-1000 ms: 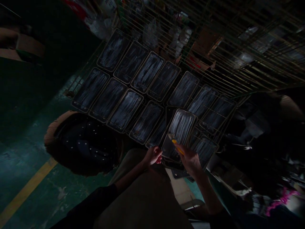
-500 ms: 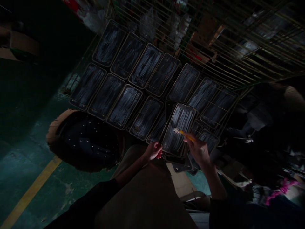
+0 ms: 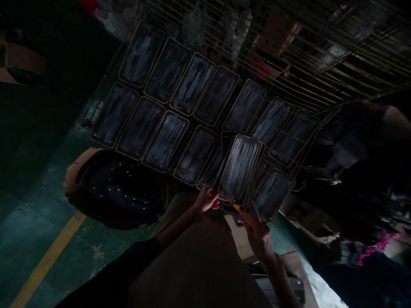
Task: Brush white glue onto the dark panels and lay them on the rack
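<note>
My right hand [image 3: 259,236] is wrapped round the yellow handle of a small brush [image 3: 239,209]. The bristles touch the near end of a dark rectangular panel [image 3: 241,167] with rounded corners, streaked lengthwise with something whitish. That panel lies on top of others, whose edges show beneath it. At its near left corner my left hand [image 3: 206,200] is closed, fingers curled on the edge; the exact grip is hard to see in the dim light.
Similar streaked panels [image 3: 165,139] lie in rows on a wire rack [image 3: 308,90]. Left of my legs stands a round container [image 3: 72,171] with dark pieces having shiny dots. An open cardboard box [image 3: 24,60] sits far left, and a yellow line [image 3: 51,256] crosses the green floor.
The brush in my right hand has moved down along the panel, from its middle to its near end. My left hand has stayed at the corner. More of the near right panel shows.
</note>
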Demonstrator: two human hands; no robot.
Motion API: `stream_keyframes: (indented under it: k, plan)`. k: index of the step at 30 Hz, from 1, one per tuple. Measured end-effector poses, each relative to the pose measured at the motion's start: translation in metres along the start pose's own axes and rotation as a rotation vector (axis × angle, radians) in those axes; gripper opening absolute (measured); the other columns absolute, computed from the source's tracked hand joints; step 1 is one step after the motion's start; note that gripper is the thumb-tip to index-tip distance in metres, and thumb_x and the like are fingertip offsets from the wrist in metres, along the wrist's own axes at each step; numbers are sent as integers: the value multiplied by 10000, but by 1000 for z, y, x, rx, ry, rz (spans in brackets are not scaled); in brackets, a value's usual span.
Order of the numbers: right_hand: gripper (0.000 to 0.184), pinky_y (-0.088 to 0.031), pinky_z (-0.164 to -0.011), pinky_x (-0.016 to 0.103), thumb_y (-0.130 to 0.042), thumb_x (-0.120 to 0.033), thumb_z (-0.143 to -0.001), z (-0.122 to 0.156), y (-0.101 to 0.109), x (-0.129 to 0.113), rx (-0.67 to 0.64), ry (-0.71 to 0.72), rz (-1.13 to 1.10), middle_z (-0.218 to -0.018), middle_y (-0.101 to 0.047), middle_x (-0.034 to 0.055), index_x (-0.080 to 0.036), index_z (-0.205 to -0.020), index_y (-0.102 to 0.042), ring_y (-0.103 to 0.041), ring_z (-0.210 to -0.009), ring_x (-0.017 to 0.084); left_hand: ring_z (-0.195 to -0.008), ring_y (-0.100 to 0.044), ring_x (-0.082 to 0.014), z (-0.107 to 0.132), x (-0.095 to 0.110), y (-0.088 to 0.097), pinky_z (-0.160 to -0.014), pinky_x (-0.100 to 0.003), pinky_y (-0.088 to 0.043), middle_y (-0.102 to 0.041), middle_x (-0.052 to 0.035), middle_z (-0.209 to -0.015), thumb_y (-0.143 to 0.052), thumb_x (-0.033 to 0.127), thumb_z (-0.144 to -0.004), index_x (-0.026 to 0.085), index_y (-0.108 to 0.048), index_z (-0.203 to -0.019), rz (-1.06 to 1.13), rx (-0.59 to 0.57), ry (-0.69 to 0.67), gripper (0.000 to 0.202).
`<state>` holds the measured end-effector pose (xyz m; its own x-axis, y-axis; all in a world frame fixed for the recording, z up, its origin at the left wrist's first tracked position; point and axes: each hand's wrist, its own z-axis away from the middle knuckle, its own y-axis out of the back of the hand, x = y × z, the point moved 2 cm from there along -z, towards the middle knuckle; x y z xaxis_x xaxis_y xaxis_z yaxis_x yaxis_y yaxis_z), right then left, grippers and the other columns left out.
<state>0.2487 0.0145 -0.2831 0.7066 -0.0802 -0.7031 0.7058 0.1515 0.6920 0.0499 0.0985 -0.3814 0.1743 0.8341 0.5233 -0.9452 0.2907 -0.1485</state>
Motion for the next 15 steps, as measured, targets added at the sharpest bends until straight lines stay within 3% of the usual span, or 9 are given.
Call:
stream_keyframes:
  k: [4, 8, 11, 15]
  plan:
    - [264, -604, -635, 247, -459, -317, -974, 6, 18, 5, 83, -143, 2, -953, -742, 49, -210, -1156, -617, -722, -747, 171, -377, -574, -103, 1, -1, -1, -369, -189, -436, -598, 13, -521, -607, 297, -859, 152, -488, -728, 9, 8, -22, 229]
    - [250, -594, -610, 244, -442, -295, -979, -7, 29, 7, 48, -110, -7, -926, -740, 50, -213, -1156, -598, -722, -729, 174, -391, -575, -102, 2, -2, -1, -366, -185, -419, -606, 5, -547, -623, 394, -832, 158, -483, -725, -20, 3, -118, 294]
    - [255, -569, -541, 239, -430, -308, -985, -33, 39, 11, 108, -97, 69, -840, -741, 35, -214, -1157, -593, -717, -664, 176, -405, -581, -102, 1, -3, -1, -364, -176, -404, -610, 5, -565, -630, 447, -810, 169, -469, -727, -47, -5, -165, 332]
    - [269, -560, -601, 232, -414, -327, -993, -91, 50, 10, 216, -52, 111, -927, -737, 33, -214, -1167, -586, -720, -739, 163, -458, -620, -117, -1, -4, -2, -380, -178, -430, -631, -4, -610, -612, 464, -812, 173, -463, -754, -67, 8, -123, 332]
